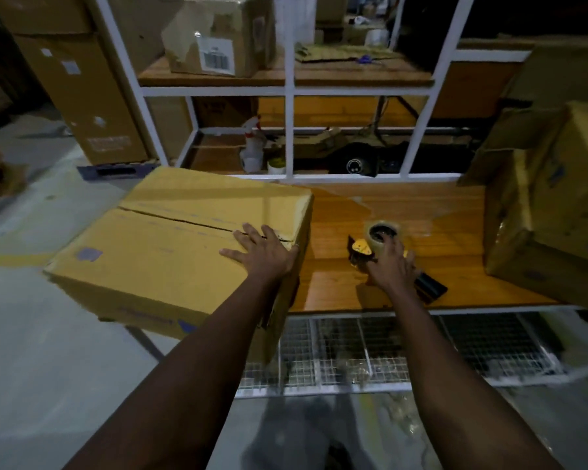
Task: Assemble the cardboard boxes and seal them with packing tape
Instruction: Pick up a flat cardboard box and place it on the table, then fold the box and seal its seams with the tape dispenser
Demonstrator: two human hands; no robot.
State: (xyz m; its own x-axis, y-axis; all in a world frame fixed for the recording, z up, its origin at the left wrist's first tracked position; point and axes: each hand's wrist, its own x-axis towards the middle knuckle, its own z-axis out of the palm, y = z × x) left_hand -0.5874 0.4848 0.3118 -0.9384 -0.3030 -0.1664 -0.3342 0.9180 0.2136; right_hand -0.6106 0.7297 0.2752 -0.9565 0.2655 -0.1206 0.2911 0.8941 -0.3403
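Two hands busy: left hand [263, 251] flat, fingers spread, on the closed box [170, 245] (half hanging off the desk [336, 212]), right hand [392, 262] curled round the tape gun [375, 237] lying beside it.

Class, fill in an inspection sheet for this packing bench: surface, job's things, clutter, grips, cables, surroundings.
Surface: glossy wooden table top.
Job's things: cardboard box at the table's left end, flaps closed, seam shows no tape; tape dispenser lies on the table.
Clutter: more boxes piled at right.
Grips: left hand flat on the box; right hand on the dispenser, hold unclear.
Cables: nothing seen.
Surroundings: white-framed shelves with labelled carton and spray bottle; wire-mesh rack below.
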